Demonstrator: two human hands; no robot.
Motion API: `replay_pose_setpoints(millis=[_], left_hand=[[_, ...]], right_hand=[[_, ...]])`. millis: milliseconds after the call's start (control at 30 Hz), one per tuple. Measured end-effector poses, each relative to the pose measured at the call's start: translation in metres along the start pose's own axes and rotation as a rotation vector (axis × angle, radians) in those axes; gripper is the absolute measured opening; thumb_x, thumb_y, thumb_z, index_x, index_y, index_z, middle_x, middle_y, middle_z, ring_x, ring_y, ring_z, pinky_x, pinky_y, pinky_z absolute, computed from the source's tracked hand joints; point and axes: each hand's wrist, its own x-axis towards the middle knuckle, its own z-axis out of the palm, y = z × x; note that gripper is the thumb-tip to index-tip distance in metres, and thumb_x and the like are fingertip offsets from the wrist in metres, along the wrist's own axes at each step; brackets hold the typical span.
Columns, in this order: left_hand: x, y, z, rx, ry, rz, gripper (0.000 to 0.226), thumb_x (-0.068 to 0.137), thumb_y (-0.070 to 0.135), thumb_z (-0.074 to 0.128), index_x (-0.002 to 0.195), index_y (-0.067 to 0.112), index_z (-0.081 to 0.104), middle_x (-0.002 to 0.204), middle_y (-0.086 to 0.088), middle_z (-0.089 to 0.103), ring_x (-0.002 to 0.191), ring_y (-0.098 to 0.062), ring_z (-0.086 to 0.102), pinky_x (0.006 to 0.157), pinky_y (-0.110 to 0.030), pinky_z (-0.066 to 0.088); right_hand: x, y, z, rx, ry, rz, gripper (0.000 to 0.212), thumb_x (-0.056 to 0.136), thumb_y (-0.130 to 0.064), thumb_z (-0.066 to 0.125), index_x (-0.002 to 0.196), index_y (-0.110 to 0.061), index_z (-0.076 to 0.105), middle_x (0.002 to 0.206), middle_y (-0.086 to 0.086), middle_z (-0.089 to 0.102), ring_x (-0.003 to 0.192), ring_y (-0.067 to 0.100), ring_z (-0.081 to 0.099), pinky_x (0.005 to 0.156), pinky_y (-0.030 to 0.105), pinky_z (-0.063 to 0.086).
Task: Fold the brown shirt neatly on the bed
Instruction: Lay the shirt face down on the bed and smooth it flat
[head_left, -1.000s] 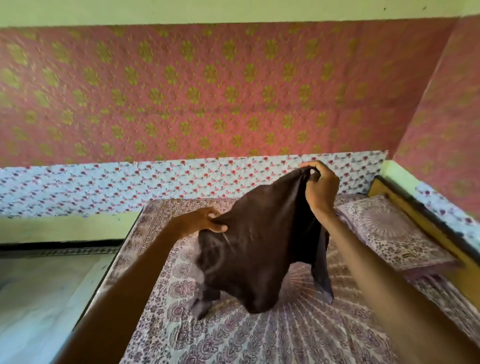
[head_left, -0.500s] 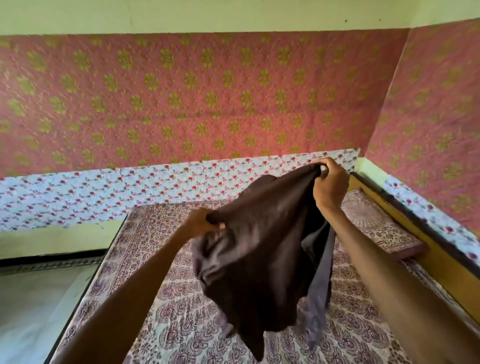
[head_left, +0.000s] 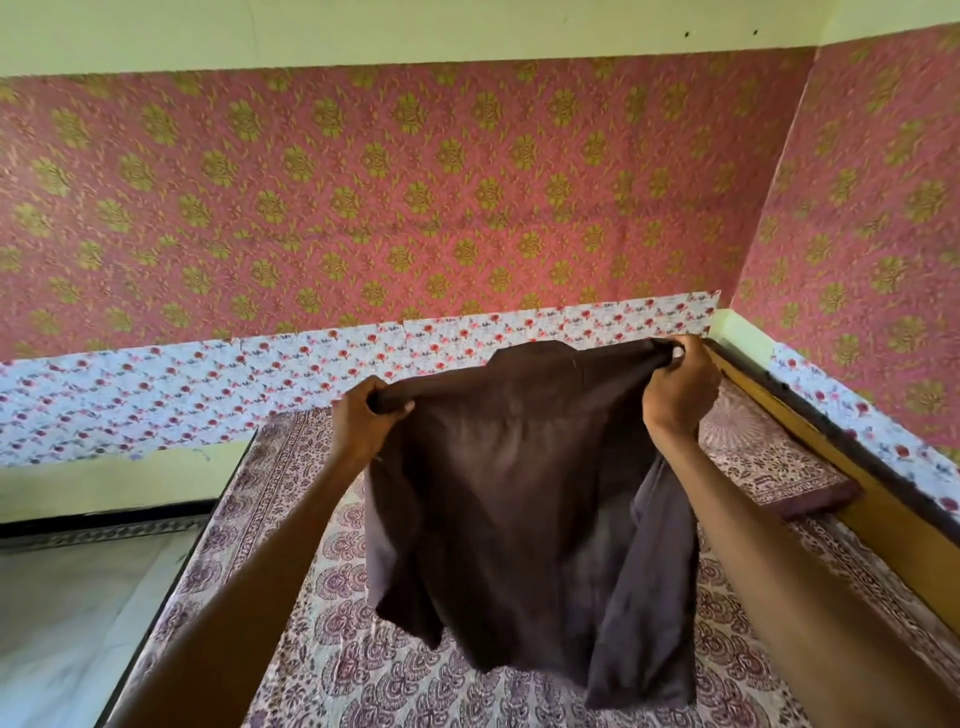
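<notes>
The brown shirt (head_left: 524, 499) hangs in the air above the bed (head_left: 311, 644), spread between both hands. My left hand (head_left: 363, 421) grips its top left corner and my right hand (head_left: 675, 389) grips its top right corner, a little higher. The collar shows at the top edge between the hands. The lower part of the shirt dangles in loose folds, with a paler inner layer on the right, clear of the patterned sheet.
A patterned pillow (head_left: 769, 457) lies at the right end of the bed beside the yellow wooden bed frame (head_left: 857, 499). Papered walls close in behind and to the right. Pale floor (head_left: 67, 613) lies to the left of the bed.
Both hands have lifted the shirt higher and pulled apart, so the bunched cloth now hangs spread out wide. The camera has tilted slightly.
</notes>
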Motion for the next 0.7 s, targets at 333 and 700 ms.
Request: replay_pose_setpoints(millis=[333,700], left_hand=[[0.002,-0.013,-0.008,-0.088,0.121,-0.034,0.02,0.084,0.031,0.071,0.096,0.014,0.07,0.094,0.001,0.067,0.087,-0.017,0.062,0.077,-0.03,0.048],[-0.03,-0.085,0.014,0.387,-1.364,-0.121,0.016,0.087,0.016,0.068,0.102,0.014,0.075,0.099,0.0,0.075,0.089,-0.007,0.065,0.082,-0.02,0.047]], right_hand=[[-0.021,0.014,0.012,-0.131,-0.025,0.028,0.023,0.1,-0.028,0.048,0.104,-0.009,0.06,0.106,0.014,0.065,0.099,0.036,0.059,0.069,0.04,0.043],[-0.058,0.073,0.02,-0.625,-1.612,-0.025,0.021,0.091,-0.014,0.065,0.111,-0.018,0.062,0.093,-0.001,0.06,0.084,0.02,0.06,0.071,0.026,0.046]])
